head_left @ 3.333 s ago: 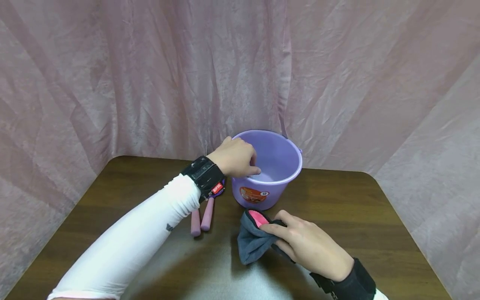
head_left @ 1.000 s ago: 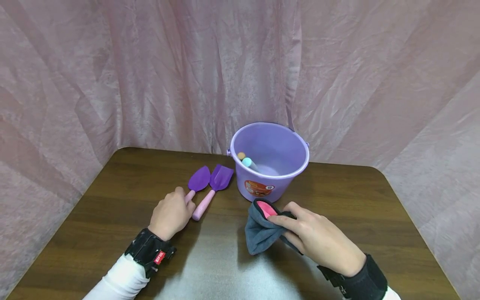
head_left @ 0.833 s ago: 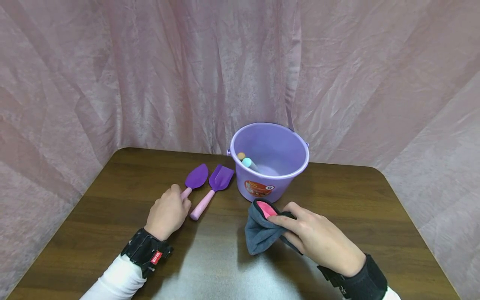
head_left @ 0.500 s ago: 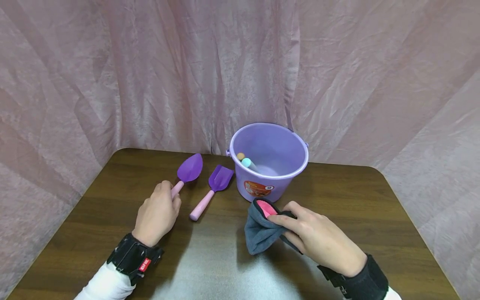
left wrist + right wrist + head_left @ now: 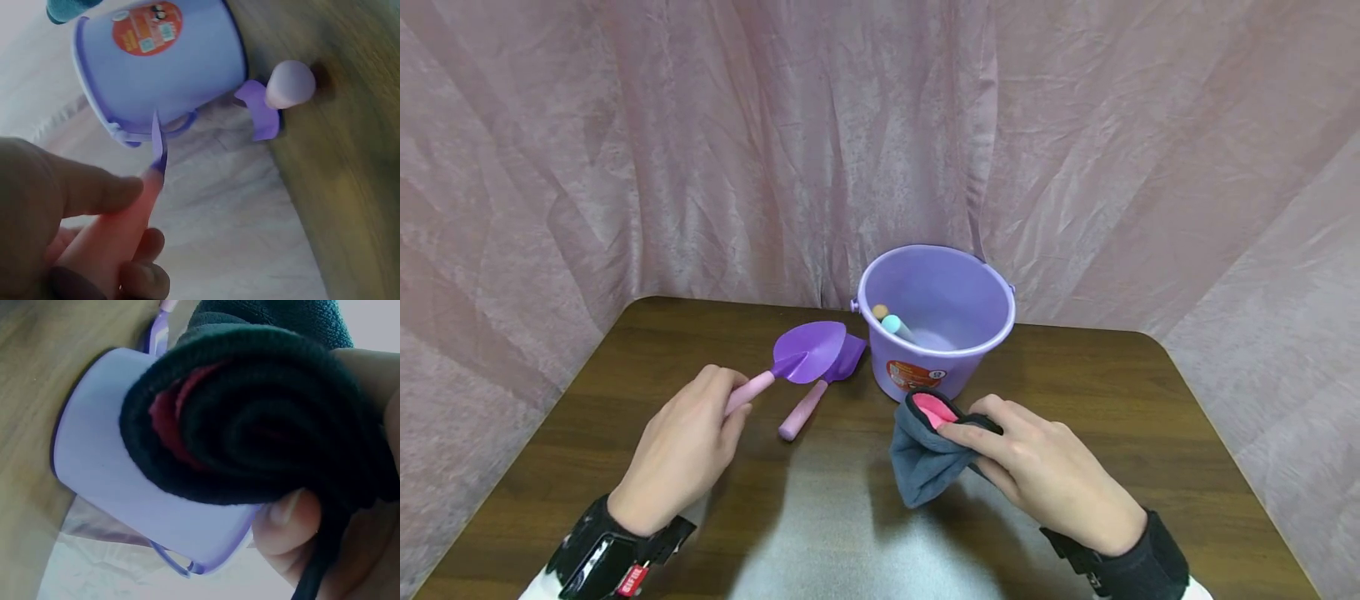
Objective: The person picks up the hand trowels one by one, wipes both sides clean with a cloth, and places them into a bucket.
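Observation:
My left hand (image 5: 681, 450) grips the pink handle of a purple toy trowel (image 5: 810, 350), raised over the table. In the left wrist view, thumb and fingers wrap round the trowel's handle (image 5: 115, 234). Below its blade a second toy shovel (image 5: 802, 411) lies on the table, its blade partly covered. My right hand (image 5: 1045, 467) pinches a folded blue-grey cloth (image 5: 925, 462) with black edging and a pink inside, in front of the bucket. The right wrist view shows the cloth's rolled layers (image 5: 250, 419) close up. A lilac bucket (image 5: 958, 371) stands upright behind it.
Inside the bucket, a pale teal-ended stick (image 5: 892, 324) and a tan-ended one (image 5: 880, 312) lean at the left wall. The brown wooden table (image 5: 1075, 375) has a back edge close behind the bucket. A pinkish curtain (image 5: 737, 150) hangs behind it.
My left hand has come out of the bucket, picked up the trowel from beside the other shovel and drawn it left and up. The right hand still holds the cloth, nearly unmoved.

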Tool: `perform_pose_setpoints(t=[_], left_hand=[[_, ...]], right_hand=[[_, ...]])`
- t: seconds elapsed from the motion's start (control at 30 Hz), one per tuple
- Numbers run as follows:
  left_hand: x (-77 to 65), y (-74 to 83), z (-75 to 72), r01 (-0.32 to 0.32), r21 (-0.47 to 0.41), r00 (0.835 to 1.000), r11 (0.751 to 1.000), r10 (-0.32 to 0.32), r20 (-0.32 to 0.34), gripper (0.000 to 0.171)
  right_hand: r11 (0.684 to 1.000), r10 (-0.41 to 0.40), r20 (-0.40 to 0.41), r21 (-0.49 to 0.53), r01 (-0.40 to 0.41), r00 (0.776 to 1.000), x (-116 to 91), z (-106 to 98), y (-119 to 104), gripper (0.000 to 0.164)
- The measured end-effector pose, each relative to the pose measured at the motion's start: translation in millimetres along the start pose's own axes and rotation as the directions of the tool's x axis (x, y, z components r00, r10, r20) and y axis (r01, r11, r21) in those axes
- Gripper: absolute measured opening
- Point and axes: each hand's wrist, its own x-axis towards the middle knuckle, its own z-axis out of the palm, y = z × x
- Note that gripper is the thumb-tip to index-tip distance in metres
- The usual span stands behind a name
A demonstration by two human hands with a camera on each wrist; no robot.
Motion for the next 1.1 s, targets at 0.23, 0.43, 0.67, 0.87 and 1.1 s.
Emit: perform_pose_setpoints(t=[0.23,0.43,0.67,0.87,1.1], left_hand=[[-3.1,9.3,-4.8,-0.177,-0.017,0.984,0.984,0.177,0.032,0.03],[-4.8,20.5,0.8,-0.266,-0.054,0.962,0.962,0.269,0.047,0.027],[-4.6,36.1,6.7,-0.329,-0.069,0.941,0.942,0.333,0.055,0.022],[-1.5,47.4,10.7,-0.353,-0.071,0.932,0.933,0.358,0.062,0.019],[5.3,55.0,13.7,-0.377,-0.073,0.923,0.923,0.381,0.055,0.017]], right_hand=[[1.0,-0.027,-0.036,-0.001,0.027,0.999,1,-5,0,0.056],[1.0,-0.004,-0.038,-0.012,0.003,0.999,1,-5,0,0.049],[0.998,0.025,-0.073,-0.048,-0.029,0.997,1,-6,1,0.053],[0.994,0.064,-0.104,-0.077,-0.073,0.992,0,-6,3,0.051],[0.987,0.085,-0.115,-0.128,-0.1,0.99,0,-8,4,0.048]])
